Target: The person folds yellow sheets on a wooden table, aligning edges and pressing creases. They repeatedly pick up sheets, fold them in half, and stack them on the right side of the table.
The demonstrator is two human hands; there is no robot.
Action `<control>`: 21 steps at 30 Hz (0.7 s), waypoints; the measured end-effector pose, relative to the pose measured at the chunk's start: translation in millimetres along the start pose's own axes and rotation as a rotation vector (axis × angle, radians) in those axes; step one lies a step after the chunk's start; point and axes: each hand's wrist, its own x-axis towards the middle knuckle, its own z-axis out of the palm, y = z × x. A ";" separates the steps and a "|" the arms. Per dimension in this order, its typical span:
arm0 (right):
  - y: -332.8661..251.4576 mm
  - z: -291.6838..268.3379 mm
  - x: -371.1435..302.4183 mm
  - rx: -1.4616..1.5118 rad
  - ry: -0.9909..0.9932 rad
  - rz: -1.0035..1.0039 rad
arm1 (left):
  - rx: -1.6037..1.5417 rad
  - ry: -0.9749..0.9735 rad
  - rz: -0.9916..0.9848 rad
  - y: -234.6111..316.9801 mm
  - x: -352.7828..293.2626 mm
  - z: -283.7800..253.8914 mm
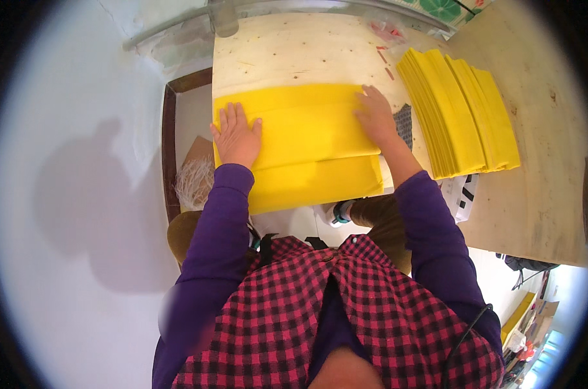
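Note:
A folded yellow cloth (307,123) lies on the pale wooden table (281,52), its lower flap hanging toward me over the near edge. My left hand (237,136) rests flat on the cloth's left end with fingers apart. At the right end my right hand (375,117) lies on the cloth, its fingers stretched toward the far side. Neither hand grips anything. To the right of my right hand stands a thick stack of folded yellow cloths (459,113). A small dark grey textured piece (403,126) lies between that stack and my right wrist.
A white wall (80,97) closes off the left side. Below the table's left edge sits a bundle of pale stringy fibres (195,181). A wooden panel (527,194) stands on the right. A metal pipe (177,29) runs along the back, and clear plastic (388,31) lies at the far right.

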 end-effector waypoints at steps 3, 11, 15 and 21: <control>-0.5 -4.9 18.6 0.075 -0.125 -0.045 | 0.019 0.007 0.005 -0.4 -1.7 -1.6; 14.4 -24.5 53.7 0.157 -0.492 -0.043 | -0.028 -0.012 -0.007 -2.3 -0.6 -4.0; 16.4 -39.4 58.2 0.248 -0.568 0.003 | -0.111 -0.006 -0.016 -6.7 0.3 -2.6; 3.4 -68.5 39.2 0.542 -0.540 0.211 | -0.491 0.306 0.100 -16.2 -12.2 -18.4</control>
